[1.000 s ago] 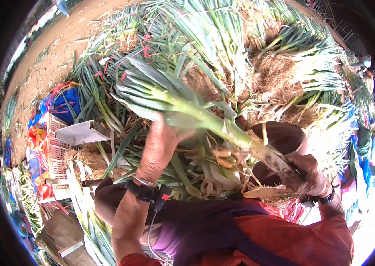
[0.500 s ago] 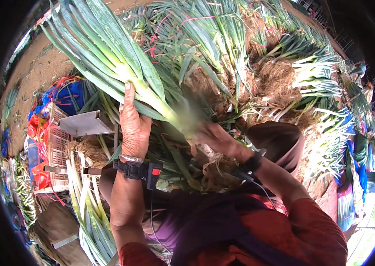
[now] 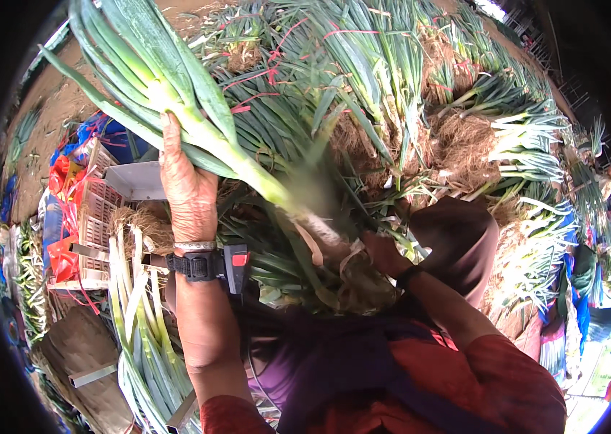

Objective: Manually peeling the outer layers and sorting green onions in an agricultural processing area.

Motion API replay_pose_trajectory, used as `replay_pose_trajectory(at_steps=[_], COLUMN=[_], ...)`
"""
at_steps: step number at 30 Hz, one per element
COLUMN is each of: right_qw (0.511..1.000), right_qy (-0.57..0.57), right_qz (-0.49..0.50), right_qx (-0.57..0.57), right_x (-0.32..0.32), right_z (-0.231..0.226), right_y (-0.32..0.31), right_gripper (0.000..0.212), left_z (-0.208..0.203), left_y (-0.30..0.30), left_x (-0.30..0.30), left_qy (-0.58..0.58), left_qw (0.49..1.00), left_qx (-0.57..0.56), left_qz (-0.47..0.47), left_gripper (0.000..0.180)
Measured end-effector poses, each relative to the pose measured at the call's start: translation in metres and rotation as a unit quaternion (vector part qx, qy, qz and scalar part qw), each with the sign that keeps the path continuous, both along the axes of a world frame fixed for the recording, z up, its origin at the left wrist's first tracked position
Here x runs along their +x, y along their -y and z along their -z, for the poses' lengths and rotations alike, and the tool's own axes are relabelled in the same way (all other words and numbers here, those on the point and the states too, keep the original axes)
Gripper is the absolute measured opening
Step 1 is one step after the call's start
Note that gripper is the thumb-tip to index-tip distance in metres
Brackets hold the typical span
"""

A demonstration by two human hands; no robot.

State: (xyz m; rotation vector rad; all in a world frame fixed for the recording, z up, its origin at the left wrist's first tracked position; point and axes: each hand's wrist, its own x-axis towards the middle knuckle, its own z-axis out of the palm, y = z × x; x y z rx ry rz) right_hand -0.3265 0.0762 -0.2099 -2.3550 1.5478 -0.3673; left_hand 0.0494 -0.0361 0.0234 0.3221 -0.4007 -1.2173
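In the head view, the left hand [image 3: 187, 184] and the large leek [image 3: 248, 168] have shifted a little toward the left of the frame since half a second ago, while the right hand [image 3: 386, 253] has gone from the shaft down to just right of its lower end. The leek slants from its green leaves at the upper left to its whitish base near the centre. The left hand is closed about the shaft, one digit lying up along it, the others mostly hidden behind. The right hand's fingers are bent and partly hidden, beside withered leaf sheaths [image 3: 367, 283]; whether they grip anything, I cannot tell. Tied leek bunches [image 3: 363, 76] crowd the upper centre, with tangled roots [image 3: 461, 145] at the upper right. At the left are a slatted crate [image 3: 97, 231] and red plastic [image 3: 64, 259]; pale-stalked leeks [image 3: 148, 318] lie at the lower left.
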Motion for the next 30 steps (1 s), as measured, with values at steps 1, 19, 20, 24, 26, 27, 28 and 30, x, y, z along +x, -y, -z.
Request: replay_pose_trajectory(at_steps=[1, 19, 20, 24, 26, 27, 28, 30], right_qw=[0.989, 0.903, 0.9, 0.899, 0.899, 0.895, 0.889, 0.887], right_qy=[-0.071, 0.421, 0.431, 0.438, 0.438, 0.445, 0.456, 0.462], right_qz=[0.025, -0.041, -0.033, 0.017, 0.031, 0.023, 0.013, -0.021], right_qx=[0.126, 0.069, 0.057, 0.009, 0.008, 0.02, 0.028, -0.001], right_x=[-0.014, 0.141, 0.143, 0.147, 0.147, 0.152, 0.156, 0.141], right_z=[0.008, -0.169, -0.171, -0.187, -0.202, -0.217, -0.231, -0.243], right_y=[-0.013, 0.029, 0.028, 0.024, 0.021, 0.022, 0.026, 0.041], right_gripper=[0.046, 0.023, 0.024, 0.028, 0.029, 0.029, 0.029, 0.028], left_z=[0.0, -0.012, -0.009, -0.003, 0.034, 0.074, 0.1, 0.087], left_y=[-0.001, -0.019, -0.019, -0.016, -0.004, 0.006, 0.014, -0.001], left_x=[0.008, -0.029, -0.037, -0.064, -0.073, -0.073, -0.071, -0.086], left_qy=[-0.038, 0.164, 0.205, 0.134, 0.141, 0.237, 0.332, 0.651], left_qw=[0.999, 0.979, 0.974, 0.989, 0.977, 0.948, 0.904, 0.739], left_qx=[-0.018, -0.077, -0.059, 0.039, 0.142, 0.167, 0.187, -0.031], left_qz=[0.024, 0.095, 0.071, 0.049, 0.068, 0.133, 0.194, 0.169], left_gripper=[0.048, 0.034, 0.024, 0.017, 0.012, 0.016, 0.021, 0.026])
